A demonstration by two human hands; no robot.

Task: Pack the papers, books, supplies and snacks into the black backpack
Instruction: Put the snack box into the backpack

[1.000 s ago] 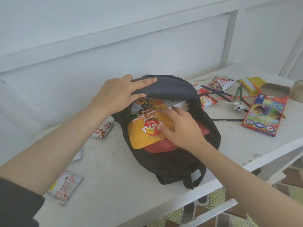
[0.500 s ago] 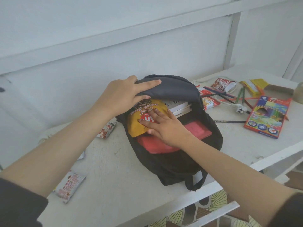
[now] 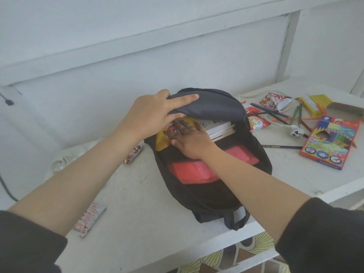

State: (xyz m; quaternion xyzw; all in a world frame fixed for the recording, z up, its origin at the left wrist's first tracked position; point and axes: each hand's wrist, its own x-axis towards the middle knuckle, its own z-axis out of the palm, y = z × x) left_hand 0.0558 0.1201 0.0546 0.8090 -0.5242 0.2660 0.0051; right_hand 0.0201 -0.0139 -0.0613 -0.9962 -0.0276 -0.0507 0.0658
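Note:
The black backpack (image 3: 220, 192) lies open on the white table (image 3: 137, 203). My left hand (image 3: 153, 115) grips its grey top flap (image 3: 214, 107) and holds it up. With flat fingers my right hand (image 3: 189, 138) presses a yellow snack bag (image 3: 162, 140) into the opening. Inside lie a stack of books (image 3: 218, 127) and a red folder (image 3: 195, 172). A colour pencil box (image 3: 331, 142) lies to the right of the backpack.
Snack packets (image 3: 273, 100) and loose pencils (image 3: 295, 115) are scattered at the back right, with a white plug (image 3: 295, 132) and a yellow box (image 3: 313, 102). More packets lie at the left (image 3: 89, 219) (image 3: 134, 154). The table's front edge runs close below the backpack.
My right hand has pushed the yellow snack bag deeper under the flap, so less of it shows. The red folder is more exposed. My left hand keeps holding the flap.

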